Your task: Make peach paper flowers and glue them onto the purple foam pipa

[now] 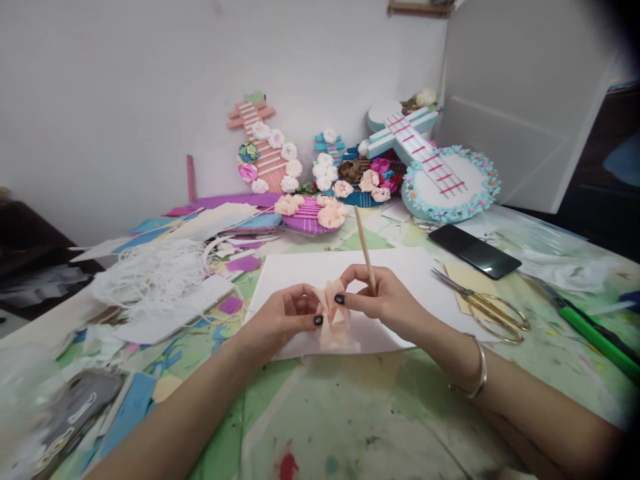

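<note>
Watching the feed from my station, I read the surface [350, 413] from its left edge. A loose tangle of white strips [150, 277] lay heaped there among foam offcuts, pushed aside, I judged, to keep the middle free. Next came the left hand [285, 317], low over a white sheet [300, 267] that seemed to be laid down as a clean backing. Its grip was pressed together, thumb and forefinger pinching the left side of the pink paper piece [335, 323]. That gathered, ruffled piece sat between the two hands at the sheet's near edge, its lower end resting on the sheet. The right hand [387, 300] met it from the other side, thumb tip nipping the paper's top. A wooden stick [365, 250] was tucked through the same fingers and stood nearly upright, probably so that it stayed ready without crushing the folds. A bracelet [480, 373] circled that wrist. Further right, gold scissors [485, 307] lay closed, just beside the sheet and within easy reach, with a dark phone [475, 250] behind them and a green tool [600, 340] near the edge. Along the wall, guitar-shaped pieces [440, 177] trimmed with paper flowers leaned or lay well apart from the hands.
</note>
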